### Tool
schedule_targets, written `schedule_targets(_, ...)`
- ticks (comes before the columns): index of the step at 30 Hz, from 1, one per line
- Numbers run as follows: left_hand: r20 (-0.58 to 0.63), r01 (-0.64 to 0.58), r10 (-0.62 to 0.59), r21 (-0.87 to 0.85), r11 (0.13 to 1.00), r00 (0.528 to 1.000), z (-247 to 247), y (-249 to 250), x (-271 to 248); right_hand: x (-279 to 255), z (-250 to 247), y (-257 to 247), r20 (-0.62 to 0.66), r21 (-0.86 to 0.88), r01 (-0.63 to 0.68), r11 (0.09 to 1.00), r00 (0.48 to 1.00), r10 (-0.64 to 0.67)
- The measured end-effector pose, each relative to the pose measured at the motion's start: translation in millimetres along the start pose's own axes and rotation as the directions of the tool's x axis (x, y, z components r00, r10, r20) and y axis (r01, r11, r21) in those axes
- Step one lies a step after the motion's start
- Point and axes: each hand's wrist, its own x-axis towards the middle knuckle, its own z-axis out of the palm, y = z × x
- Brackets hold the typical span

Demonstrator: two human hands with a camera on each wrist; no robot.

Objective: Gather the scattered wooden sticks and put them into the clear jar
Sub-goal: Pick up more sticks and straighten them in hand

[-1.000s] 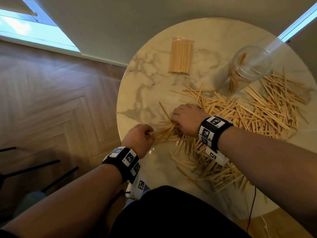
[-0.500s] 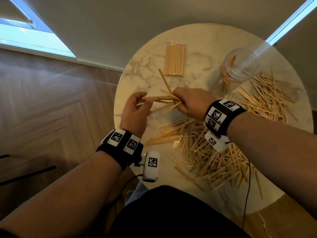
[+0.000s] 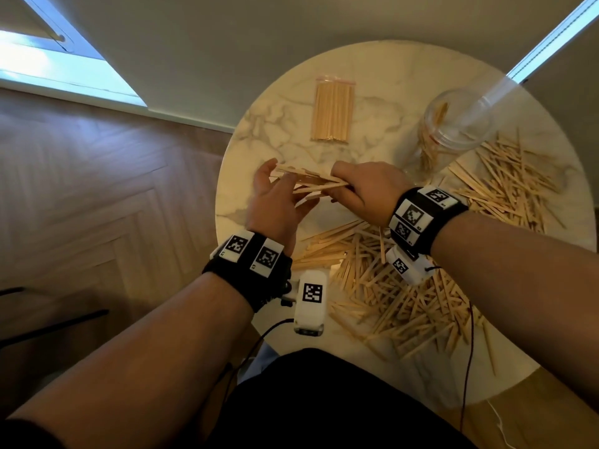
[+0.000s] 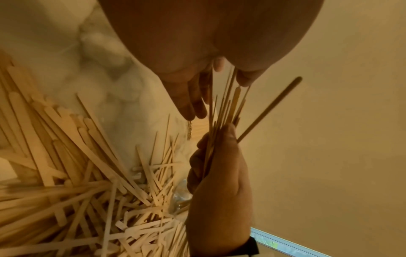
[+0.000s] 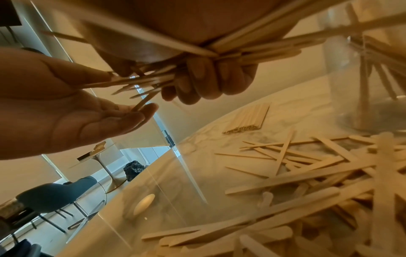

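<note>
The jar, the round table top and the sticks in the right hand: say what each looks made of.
Jar: clear and glossy, the sticks inside showing through the wall; glass or plastic, I cannot tell which.
Table top: pale with grey veining and a polished sheen, marble or a marble-look surface.
Sticks gripped in the right hand: pale, matte, flat strips with rounded ends, apparently unfinished wood.

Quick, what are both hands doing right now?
Left hand: open, straight fingers against the free ends of the bunch of sticks.
Right hand: closed around the bunch of sticks, holding it above the table.
</note>
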Motion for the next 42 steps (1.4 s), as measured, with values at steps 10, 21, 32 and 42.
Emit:
schedule_targets(10,0.068,0.249,-0.239,-0.3,0.921,0.969,22,19,4,-11,-3,2,0.063,0.127,0.038,0.991,0.997,-0.046)
schedule_targets(21,0.025,0.129,-0.127,-0.119,0.984,0.992,39,10,11,-24,-1,13,0.077,0.077,-0.028,0.997,0.997,0.022)
schedule_targets(32,0.225,-0.357,0.277,0.614,0.704,0.934,61,23,-6,-18,-20,4,0.024,0.331,-0.178,0.927,0.983,0.18)
schedule_targets(42,0.381,-0.347,0.085,0.696,0.629,0.92,45,5,-17,-49,-60,11,0.033,0.998,-0.048,0.026,0.909,0.416)
